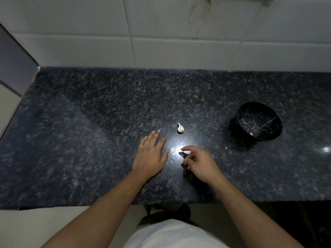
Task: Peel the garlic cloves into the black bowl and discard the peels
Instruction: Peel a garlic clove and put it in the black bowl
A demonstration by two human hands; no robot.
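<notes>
Left fingers (157, 138) flat, right fingers (187, 149) curled, empty

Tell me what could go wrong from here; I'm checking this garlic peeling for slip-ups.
The black bowl sits far right of the garlic piece, so peeled cloves may drop while being carried over. A pale scrap already lies beside the bowl; peels could get left behind. Glare near the right hand may hide small skins.

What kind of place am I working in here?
Most likely a home kitchen: a dark speckled granite counter set against a white tiled wall, with a garlic clove and a black bowl on it.
</notes>
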